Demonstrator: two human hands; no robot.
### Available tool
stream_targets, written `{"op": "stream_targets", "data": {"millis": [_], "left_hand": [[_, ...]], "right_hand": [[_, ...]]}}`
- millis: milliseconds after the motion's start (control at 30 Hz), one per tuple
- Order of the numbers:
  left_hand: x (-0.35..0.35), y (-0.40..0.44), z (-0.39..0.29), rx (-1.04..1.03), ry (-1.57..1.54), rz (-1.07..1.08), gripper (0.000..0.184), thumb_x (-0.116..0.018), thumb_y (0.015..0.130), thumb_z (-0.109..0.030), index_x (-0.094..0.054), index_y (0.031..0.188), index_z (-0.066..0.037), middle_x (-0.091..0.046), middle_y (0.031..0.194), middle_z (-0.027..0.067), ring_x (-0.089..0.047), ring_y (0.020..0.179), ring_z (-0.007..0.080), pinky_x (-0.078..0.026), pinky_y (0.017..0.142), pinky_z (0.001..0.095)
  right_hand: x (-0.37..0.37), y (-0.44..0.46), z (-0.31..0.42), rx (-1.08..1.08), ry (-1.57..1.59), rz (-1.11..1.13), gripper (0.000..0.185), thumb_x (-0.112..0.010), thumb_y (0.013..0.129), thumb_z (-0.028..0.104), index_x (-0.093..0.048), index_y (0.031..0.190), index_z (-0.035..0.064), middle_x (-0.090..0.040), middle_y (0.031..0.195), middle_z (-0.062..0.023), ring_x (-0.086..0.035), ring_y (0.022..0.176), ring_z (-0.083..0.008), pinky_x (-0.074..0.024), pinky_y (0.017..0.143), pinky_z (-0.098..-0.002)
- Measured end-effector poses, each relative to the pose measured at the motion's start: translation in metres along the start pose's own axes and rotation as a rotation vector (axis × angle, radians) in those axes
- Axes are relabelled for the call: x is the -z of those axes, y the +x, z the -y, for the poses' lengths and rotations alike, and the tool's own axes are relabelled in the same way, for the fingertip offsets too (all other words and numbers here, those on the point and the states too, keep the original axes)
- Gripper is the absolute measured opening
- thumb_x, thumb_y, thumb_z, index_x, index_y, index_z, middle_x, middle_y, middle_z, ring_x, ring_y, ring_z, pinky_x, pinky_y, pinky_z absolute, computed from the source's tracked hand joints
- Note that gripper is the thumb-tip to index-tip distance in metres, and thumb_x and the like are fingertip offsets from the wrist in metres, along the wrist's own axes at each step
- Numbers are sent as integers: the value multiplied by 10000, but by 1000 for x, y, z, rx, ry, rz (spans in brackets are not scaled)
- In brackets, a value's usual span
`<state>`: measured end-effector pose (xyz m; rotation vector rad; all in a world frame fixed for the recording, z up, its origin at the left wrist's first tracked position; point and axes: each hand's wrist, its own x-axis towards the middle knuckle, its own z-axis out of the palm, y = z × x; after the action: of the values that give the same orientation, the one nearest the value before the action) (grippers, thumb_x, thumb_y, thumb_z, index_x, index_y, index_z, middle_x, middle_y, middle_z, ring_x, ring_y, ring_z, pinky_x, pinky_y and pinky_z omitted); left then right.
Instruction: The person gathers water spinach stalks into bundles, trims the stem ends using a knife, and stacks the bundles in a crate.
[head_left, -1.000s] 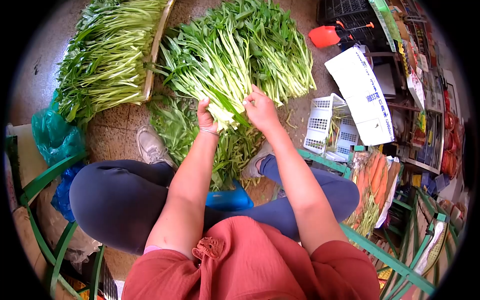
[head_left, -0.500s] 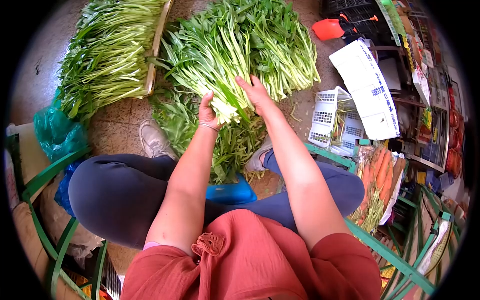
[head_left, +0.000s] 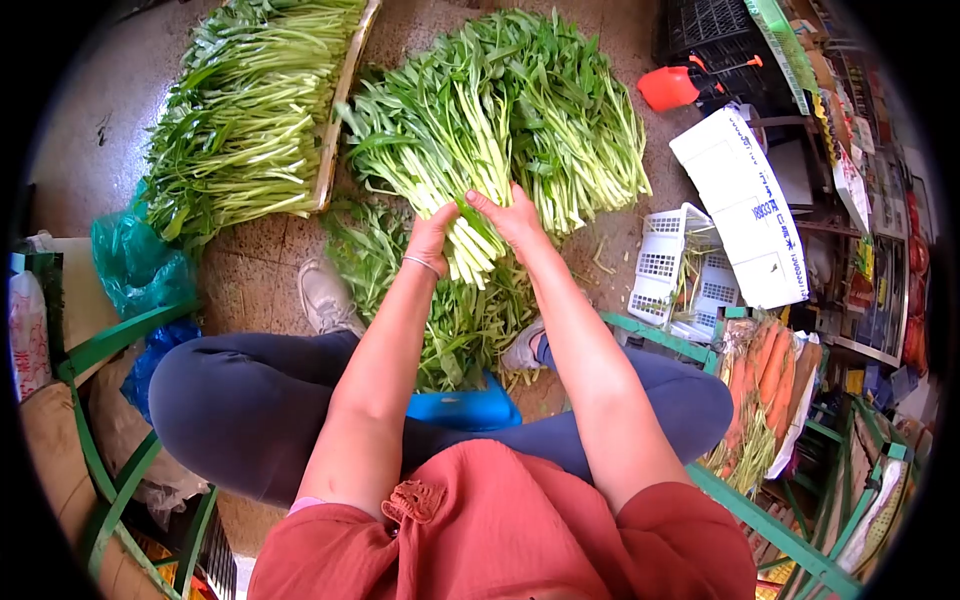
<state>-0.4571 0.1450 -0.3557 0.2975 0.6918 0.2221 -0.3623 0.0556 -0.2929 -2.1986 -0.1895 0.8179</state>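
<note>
In front of my shins I hold a bunch of water spinach (head_left: 469, 248) by its pale lower stems, cut ends toward me. My left hand (head_left: 431, 241) is closed around the left side of the stems. My right hand (head_left: 509, 224) grips the right side, its thumb lying across the top. The leafy ends point away and rest against a larger heap of the same greens (head_left: 585, 140). Below the bunch, loose leaves and stems (head_left: 452, 345) lie on the floor between my shoes. Fingers under the bunch are hidden.
A stack of greens (head_left: 265, 125) lies at left along a wooden edge (head_left: 330, 150). To the right are a white basket (head_left: 656, 268), a white box (head_left: 745, 205), a red sprayer (head_left: 668, 88) and bagged carrots (head_left: 765, 370). A blue plastic piece (head_left: 465, 405) sits near my legs.
Both hands and the bunch have come slightly toward me, and my hands are closer together around the stems. The whole view has shifted a little.
</note>
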Motion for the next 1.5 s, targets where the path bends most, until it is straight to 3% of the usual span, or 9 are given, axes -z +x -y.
{"op": "stream_targets", "data": {"millis": [267,367,700,800,967,1000,1200,1367,1500], "left_hand": [[-62,-52,-46,-477,357,89,498,-643,661,40,-388,1086,-10,-561,962,96,-585,821,172,-496,713,281],[-24,-43,-27,-324,598,2,520,-653,670,-14,-384,1115,-36,-564,950,90,-575,810,181,-491,705,298],[17,-29,3,236,846,-39,674,-607,704,-513,-408,1135,-35,-529,1011,146,-537,914,265,-440,808,453],[-3,-43,-18,395,170,218,711,-512,687,-657,-463,1092,-75,-568,928,111,-543,869,241,-408,851,446],[20,-22,-11,361,198,15,406,-709,698,-269,-507,1003,-93,-554,981,95,-557,884,241,-472,812,408],[15,-26,-14,359,214,-6,407,-703,702,-277,-505,1012,-103,-554,998,104,-556,900,253,-466,830,424],[33,-11,1,284,43,78,485,-686,677,-326,-485,1055,-97,-560,999,120,-562,905,259,-468,830,423],[37,-9,6,215,-65,226,477,-643,704,-330,-493,1062,-53,-578,981,132,-584,868,250,-488,813,379],[13,-22,-7,209,-206,338,573,-639,698,-348,-462,1128,-13,-570,1024,162,-587,891,255,-485,833,363]], "right_hand": [[18,-40,37,113,542,207,946,-748,568,484,-292,1254,19,-471,1178,-146,-456,1079,-237,-394,893,-345],[1,-47,17,-300,164,136,943,-702,635,487,-232,1305,18,-415,1240,-176,-409,1144,-240,-379,921,-356],[-13,-25,-80,-381,338,363,1432,-710,351,676,55,1336,-28,-130,1371,-283,-173,1281,-339,-194,1018,-482],[-16,-18,-92,-362,475,431,1390,-741,353,645,-32,1335,-37,-257,1329,-277,-265,1244,-340,-231,999,-468],[-21,-23,-84,-234,232,295,1269,-765,439,595,-123,1314,-64,-296,1303,-281,-324,1215,-321,-299,983,-381],[-27,-24,-82,-226,169,224,1036,-773,550,483,-223,1281,-6,-432,1226,-199,-428,1126,-257,-363,924,-348],[-30,-33,-57,-278,53,238,1144,-716,571,571,-126,1307,-75,-383,1253,-244,-410,1145,-272,-339,950,-325],[-28,-44,-35,-190,-397,178,1152,-328,623,820,-37,1346,-28,-104,1382,-270,-140,1293,-352,-195,1034,-455],[-11,-58,7,-95,-614,85,1102,-314,664,793,-56,1347,-32,10,1412,-214,9,1313,-335,-109,1008,-571]]}}
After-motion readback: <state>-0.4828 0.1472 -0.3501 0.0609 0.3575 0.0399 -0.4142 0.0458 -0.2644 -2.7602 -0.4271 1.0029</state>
